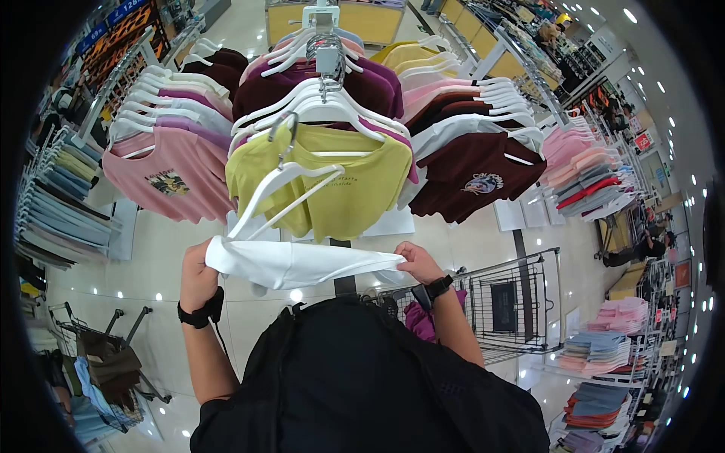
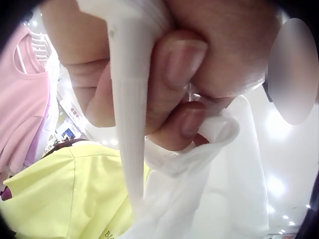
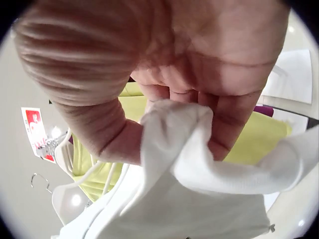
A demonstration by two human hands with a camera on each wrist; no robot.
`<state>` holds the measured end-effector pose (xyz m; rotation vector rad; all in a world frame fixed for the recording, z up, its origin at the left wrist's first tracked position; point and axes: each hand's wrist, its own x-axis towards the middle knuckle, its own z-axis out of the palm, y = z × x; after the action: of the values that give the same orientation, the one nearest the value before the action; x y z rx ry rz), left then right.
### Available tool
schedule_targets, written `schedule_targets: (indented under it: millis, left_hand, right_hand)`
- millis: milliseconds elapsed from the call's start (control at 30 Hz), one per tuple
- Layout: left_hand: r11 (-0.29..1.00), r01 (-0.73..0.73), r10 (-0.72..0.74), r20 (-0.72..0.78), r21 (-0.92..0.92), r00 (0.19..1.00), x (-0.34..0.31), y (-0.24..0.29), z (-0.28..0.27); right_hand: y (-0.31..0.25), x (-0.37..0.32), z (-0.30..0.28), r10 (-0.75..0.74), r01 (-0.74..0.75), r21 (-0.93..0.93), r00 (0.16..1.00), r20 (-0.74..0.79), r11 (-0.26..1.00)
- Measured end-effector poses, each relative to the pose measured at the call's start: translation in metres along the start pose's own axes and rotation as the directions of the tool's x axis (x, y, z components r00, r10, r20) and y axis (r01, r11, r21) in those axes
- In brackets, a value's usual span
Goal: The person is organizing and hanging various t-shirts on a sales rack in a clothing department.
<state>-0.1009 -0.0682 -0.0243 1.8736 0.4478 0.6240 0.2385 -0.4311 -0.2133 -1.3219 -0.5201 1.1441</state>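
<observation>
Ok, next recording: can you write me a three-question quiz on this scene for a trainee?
1. True or false: the left hand and the right hand both grip the white cloth garment.
2. Choose one. The printed cloth shirt at the front of the right-hand row is: a) light blue; b) dark maroon; c) white.
3. Fill in: the pink cloth shirt with a printed picture hangs to the ___ of the yellow-green cloth shirt.

Key: 1 true; 2 b; 3 left.

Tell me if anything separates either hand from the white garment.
Nothing visible does: the right hand pinches one end of the white garment directly, and the left hand grips the other, with the white hanger beside its fingers.
</observation>
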Motion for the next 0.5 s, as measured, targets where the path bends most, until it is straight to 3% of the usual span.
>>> schedule_targets:
  millis: [133, 233, 333, 433, 500]
  left_hand:
    - [1.0, 0.026, -0.026, 0.009, -0.012, 1.0, 0.002, 0.004, -0.009]
    - [1.0, 0.02, -0.02, 0.036, -0.008, 0.999, 0.0, -0.001, -0.008]
    - [0.999, 0.018, -0.013, 0.097, -0.049, 0.995, 0.001, 0.001, -0.005]
    - [0.996, -0.008, 0.025, 0.19, -0.09, 0.981, 0.002, 0.0, 0.003]
    - [0.993, 0.017, 0.012, 0.251, -0.114, 0.968, 0.003, 0.001, 0.009]
  right_hand:
    - [0.0, 0.008, -0.002, 0.011, -0.008, -0.129, 1.0, 0.022, 0.992]
    - [-0.001, 0.018, 0.003, -0.058, 0.036, -0.213, 0.993, -0.101, 0.976]
    - [-0.009, 0.026, 0.01, -0.21, 0.148, -0.217, 0.93, -0.301, 0.965]
    - [-0.017, 0.03, 0.009, -0.213, 0.078, -0.312, 0.879, -0.426, 0.947]
    - [-0.027, 0.031, 0.01, -0.162, 0.035, -0.262, 0.86, -0.485, 0.965]
